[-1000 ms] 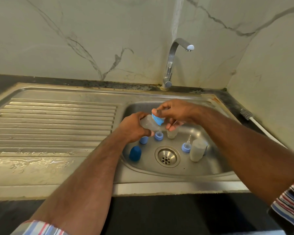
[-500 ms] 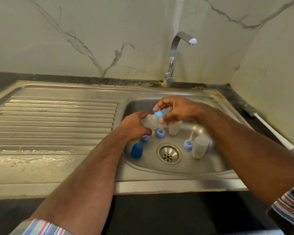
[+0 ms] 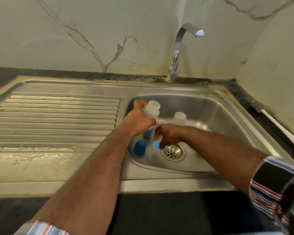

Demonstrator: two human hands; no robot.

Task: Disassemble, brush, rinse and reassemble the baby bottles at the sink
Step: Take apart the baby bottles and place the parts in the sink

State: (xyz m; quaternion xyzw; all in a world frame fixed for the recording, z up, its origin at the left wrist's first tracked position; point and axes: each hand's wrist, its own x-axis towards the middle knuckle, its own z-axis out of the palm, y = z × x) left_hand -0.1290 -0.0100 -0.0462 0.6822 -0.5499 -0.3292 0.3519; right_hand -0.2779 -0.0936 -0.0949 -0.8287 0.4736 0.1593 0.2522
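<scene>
My left hand (image 3: 139, 121) grips a frosted baby bottle (image 3: 152, 110) upright, its neck bare, above the left side of the sink basin (image 3: 210, 112). Lower down, my right hand (image 3: 167, 135) pinches a light blue collar ring (image 3: 157, 145) close to the drain (image 3: 172, 152). A second open frosted bottle (image 3: 179, 118) stands in the basin behind my right hand. A dark blue cap (image 3: 139, 147) stands on the basin floor at the left. Another blue piece (image 3: 148, 133) shows under my left hand, partly hidden.
The tap (image 3: 176, 53) arches over the back of the basin, with no water running. A white-handled bottle brush (image 3: 275, 122) lies on the dark counter at the right. A wet ribbed drainboard (image 3: 58, 116) stretches to the left.
The blue collar has come off the bottle. My right hand dropped with it toward the drain, while my left hand turned the bottle upright and moved it left and back.
</scene>
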